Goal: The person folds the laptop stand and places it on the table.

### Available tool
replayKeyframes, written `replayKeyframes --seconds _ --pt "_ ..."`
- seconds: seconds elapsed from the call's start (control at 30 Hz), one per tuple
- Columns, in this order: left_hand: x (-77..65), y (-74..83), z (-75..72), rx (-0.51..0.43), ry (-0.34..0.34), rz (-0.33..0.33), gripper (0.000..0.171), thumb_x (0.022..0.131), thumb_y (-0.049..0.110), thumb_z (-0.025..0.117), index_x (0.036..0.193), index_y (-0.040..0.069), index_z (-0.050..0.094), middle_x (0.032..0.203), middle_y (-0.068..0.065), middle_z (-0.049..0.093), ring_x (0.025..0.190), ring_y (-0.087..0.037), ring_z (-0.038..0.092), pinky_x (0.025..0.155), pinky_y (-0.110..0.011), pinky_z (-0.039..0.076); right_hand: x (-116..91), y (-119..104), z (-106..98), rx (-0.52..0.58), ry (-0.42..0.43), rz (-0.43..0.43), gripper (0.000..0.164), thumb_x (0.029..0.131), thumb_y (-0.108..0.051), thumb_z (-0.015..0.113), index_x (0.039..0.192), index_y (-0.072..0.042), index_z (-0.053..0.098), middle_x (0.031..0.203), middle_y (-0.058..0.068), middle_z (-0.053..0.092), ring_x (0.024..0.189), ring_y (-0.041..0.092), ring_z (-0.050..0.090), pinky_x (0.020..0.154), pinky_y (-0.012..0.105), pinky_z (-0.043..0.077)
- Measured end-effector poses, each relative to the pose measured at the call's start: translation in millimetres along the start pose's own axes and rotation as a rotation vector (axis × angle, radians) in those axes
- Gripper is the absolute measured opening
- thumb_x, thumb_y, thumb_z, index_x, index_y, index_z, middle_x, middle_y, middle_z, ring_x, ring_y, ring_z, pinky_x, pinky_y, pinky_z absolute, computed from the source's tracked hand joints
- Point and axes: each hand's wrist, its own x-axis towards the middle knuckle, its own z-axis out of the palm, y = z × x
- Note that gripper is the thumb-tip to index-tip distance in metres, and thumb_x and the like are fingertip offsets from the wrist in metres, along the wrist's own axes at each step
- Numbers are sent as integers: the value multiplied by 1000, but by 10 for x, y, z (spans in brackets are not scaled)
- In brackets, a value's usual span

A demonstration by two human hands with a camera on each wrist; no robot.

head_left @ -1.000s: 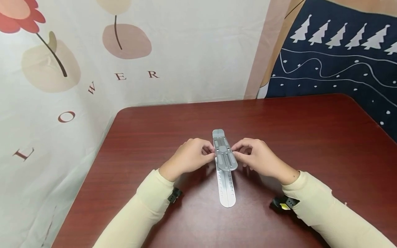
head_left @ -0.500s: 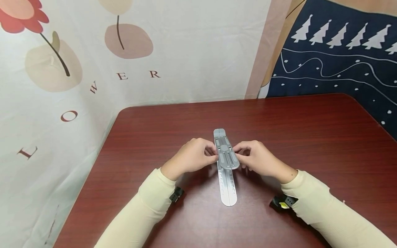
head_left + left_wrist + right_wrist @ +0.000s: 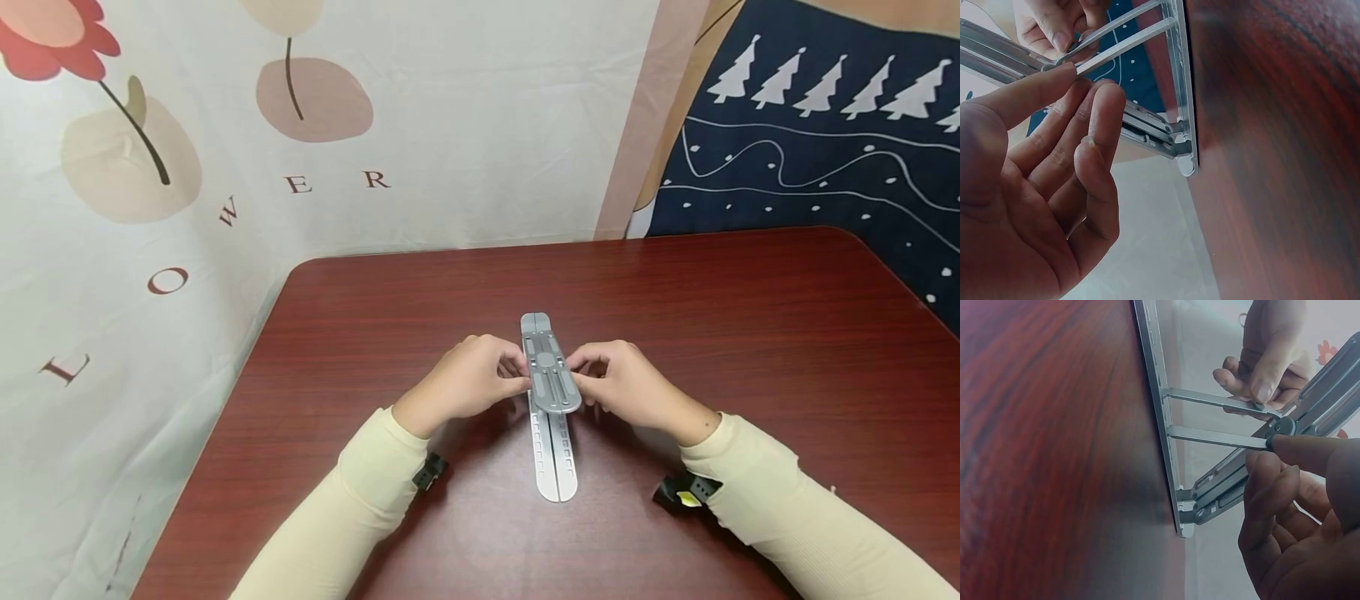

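A grey metal folding laptop stand (image 3: 553, 383) stands lengthwise on the table, its slotted base rails (image 3: 555, 467) reaching toward me. The upper arms are raised at a slant, propped by two thin struts (image 3: 1216, 435) that run down to the base. On the left side, my left hand (image 3: 468, 379) pinches the stand near the strut's upper joint, other fingers curled. Opposite it, my right hand (image 3: 633, 387) grips the same joint area with thumb and fingers. A narrow gap splits the two base rails. The fingertips are partly hidden behind the upper arms in the head view.
The reddish-brown table (image 3: 420, 292) spreads around the stand on all sides. Behind it hang a pale printed cloth (image 3: 465, 125) and a navy cloth with white trees (image 3: 810, 158). Each wrist wears a black strap, the right one (image 3: 686, 492) with a yellow spot.
The dark gap between the base rails has widened slightly. Stand and left hand sit a little further right in the head view, which has itself shifted; both hands keep their hold.
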Motion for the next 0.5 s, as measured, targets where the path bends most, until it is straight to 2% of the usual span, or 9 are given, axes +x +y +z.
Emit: replayKeyframes --seconds 0.5 --pt "8 0 16 24 -5 7 5 87 21 76 83 22 74 81 10 74 74 0 65 73 -25 52 -15 -5 6 -7 -7 -16 6 91 -4 67 93 -4 72 62 10 63 52 17 58 44 29 49"
